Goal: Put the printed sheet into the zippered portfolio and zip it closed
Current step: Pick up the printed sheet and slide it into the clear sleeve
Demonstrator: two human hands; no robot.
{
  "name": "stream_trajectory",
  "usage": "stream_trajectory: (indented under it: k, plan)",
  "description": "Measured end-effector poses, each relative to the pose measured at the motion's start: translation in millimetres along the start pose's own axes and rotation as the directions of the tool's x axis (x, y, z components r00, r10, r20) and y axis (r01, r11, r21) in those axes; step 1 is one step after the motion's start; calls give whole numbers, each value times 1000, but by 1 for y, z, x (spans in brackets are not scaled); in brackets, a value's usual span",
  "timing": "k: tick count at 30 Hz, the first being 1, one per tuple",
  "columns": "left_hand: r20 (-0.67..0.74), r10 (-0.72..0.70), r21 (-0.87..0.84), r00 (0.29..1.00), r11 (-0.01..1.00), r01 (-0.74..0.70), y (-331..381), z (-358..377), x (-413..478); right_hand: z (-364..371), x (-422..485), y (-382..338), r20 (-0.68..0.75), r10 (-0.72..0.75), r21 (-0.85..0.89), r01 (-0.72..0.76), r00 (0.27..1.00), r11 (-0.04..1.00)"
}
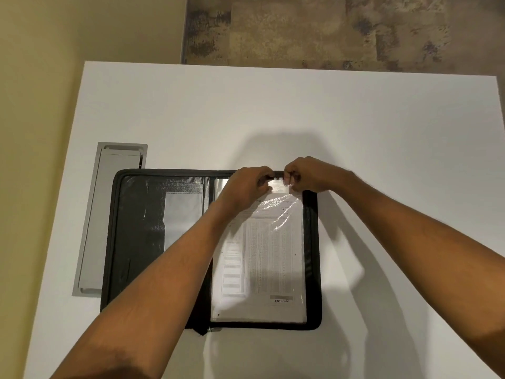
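Observation:
A black zippered portfolio lies open flat on the white table. On its right half a printed sheet, stamped ENTERED near the bottom, lies inside a clear plastic sleeve. My left hand and my right hand are side by side at the sleeve's top edge. Both pinch the clear plastic there, which wrinkles below the fingers. The left half of the portfolio shows a dark pocket with a clear window.
A grey cable-tray cover is set into the table, left of the portfolio and partly under its edge. A patterned rug lies on the floor beyond the table's far edge. A zipper pull pokes out at the portfolio's near edge.

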State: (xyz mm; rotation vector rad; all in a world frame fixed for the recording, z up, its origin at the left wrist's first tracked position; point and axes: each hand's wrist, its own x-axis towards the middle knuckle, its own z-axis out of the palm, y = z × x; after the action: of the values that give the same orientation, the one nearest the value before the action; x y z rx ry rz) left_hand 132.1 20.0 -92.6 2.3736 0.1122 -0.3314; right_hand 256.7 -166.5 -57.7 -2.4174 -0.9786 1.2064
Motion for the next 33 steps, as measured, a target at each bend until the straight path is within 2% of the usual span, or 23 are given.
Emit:
stream_trajectory:
  k: [3,5,10,14,18,22,25,29,33]
  plan:
    - [-29,-19,82,999,996,22,-15,-10,-7,10,-4,1,-126,-21,-106,8,992,994]
    - [-49,-61,102,997,993,66,-24,-17,-10,18,-5,4,-157,-26,-155,1,987,988]
    - [-77,-94,282,993,953,112,-43,-31,-14,22,-12,15,-163,-3,-114,-16,987,993]
    - [-105,-70,398,992,911,107,-45,-35,-17,25,-14,17,-248,-15,-70,-2,969,998]
    - [-189,-117,359,975,916,180,-45,-38,-24,31,-14,16,-281,100,119,-68,954,991]
    - [-292,-31,305,956,944,124,-38,-28,-46,45,-19,13,-373,208,338,-76,904,938]
    - [-292,21,308,956,949,73,-36,-18,-67,55,-27,7,-468,269,350,-103,842,931]
    - [-240,-47,354,970,926,132,-32,-14,-87,71,-44,-6,-548,356,383,-152,757,911]
    - [-144,-107,408,984,899,158,-28,-14,-96,99,-72,-19,-540,462,515,-158,704,842]
